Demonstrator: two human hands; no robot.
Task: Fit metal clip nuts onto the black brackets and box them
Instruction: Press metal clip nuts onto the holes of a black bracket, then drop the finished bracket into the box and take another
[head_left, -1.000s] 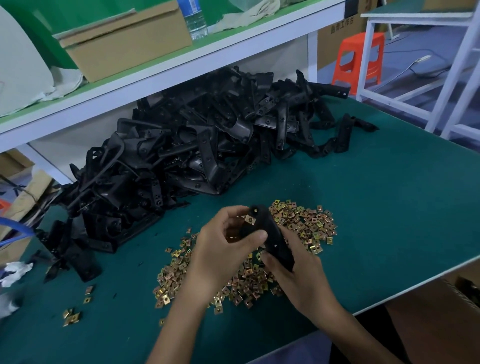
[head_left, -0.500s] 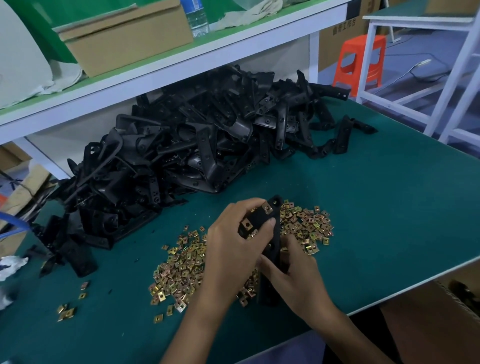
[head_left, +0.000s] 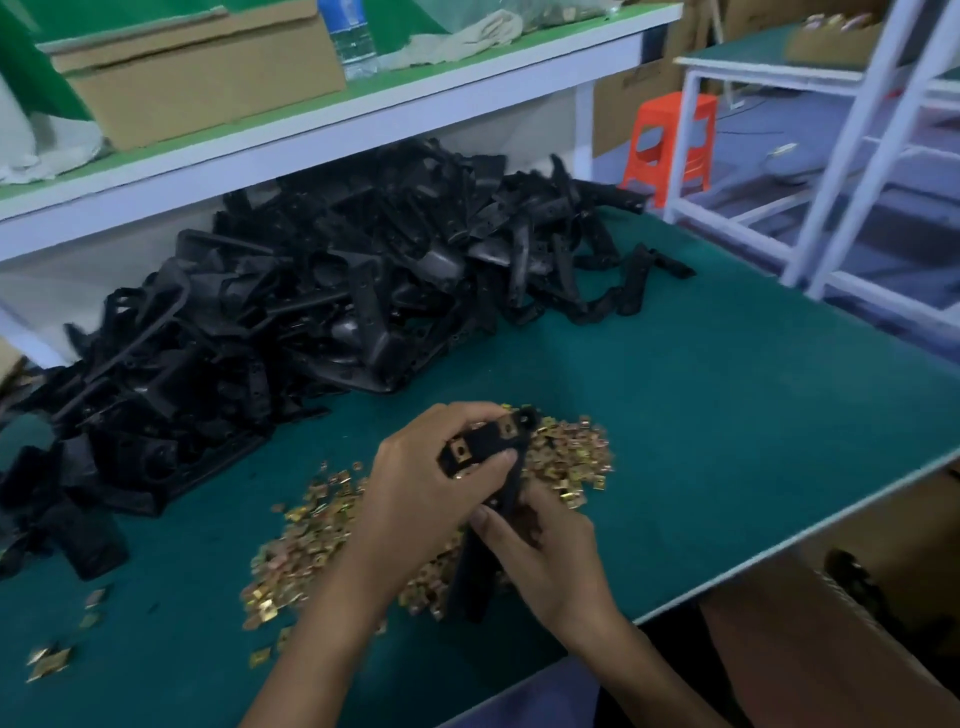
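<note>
A green bench (head_left: 727, 415) carries a heap of black brackets (head_left: 311, 312) along its far side and a scatter of brass-coloured clip nuts (head_left: 311, 530) nearer the person. Above the nuts, the left hand (head_left: 431, 488) curls its fingers over the top of a held bracket (head_left: 488, 441), thumb pressed to its face. The right hand (head_left: 550, 556) grips the lower shaft. Two fitted nuts (head_left: 460, 451) sit on its upper arm.

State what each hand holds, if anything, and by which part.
Both hold one long black bracket: the left hand grips its upper end, beside two fitted brass-coloured clip nuts; the right hand pinches its middle.
</note>
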